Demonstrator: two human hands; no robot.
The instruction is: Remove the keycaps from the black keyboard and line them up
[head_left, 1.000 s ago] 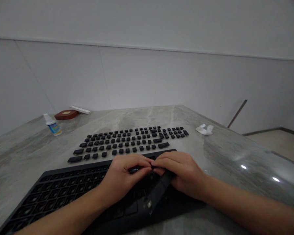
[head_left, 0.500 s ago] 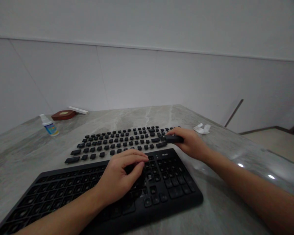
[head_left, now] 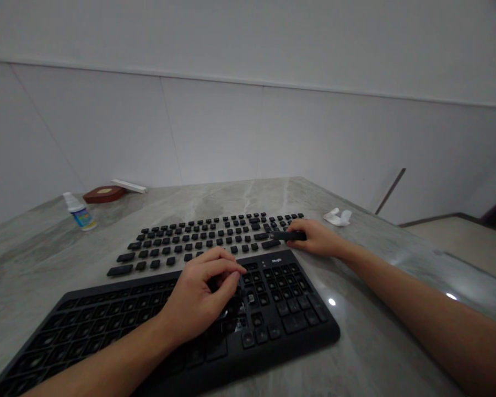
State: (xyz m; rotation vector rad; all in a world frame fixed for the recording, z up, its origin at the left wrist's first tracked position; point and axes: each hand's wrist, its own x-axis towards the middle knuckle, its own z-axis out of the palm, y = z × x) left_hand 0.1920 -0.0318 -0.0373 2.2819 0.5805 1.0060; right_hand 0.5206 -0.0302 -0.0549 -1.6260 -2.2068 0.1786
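Note:
A black keyboard (head_left: pixel 314 331) lies at an angle in front of me. Most of its key positions are bare sockets, while several keys remain at the lower right. My left hand (head_left: pixel 204 289) rests over its middle-right part, thumb and fingertips drawn together; what they may pinch is hidden. Beyond the keyboard, loose black keycaps (head_left: pixel 182 239) lie in rows on the tabletop. My right hand (head_left: pixel 316 237) is closed around a slim black bar-shaped tool (head_left: pixel 288 235), low over the right end of those rows. The tool's exact kind does not show.
On the marbled grey table (head_left: pixel 215 198), a white spray bottle (head_left: pixel 80 211) with a blue label stands at the left. Behind it are a brown case (head_left: pixel 104 194) and a white strip (head_left: pixel 129 186). Crumpled white tissue (head_left: pixel 338 216) lies at the right; a wall closes off the back.
My right hand has lowered to the table beside the keycaps, and the bar in it has tilted level. My left hand has shifted slightly left along with the whole view.

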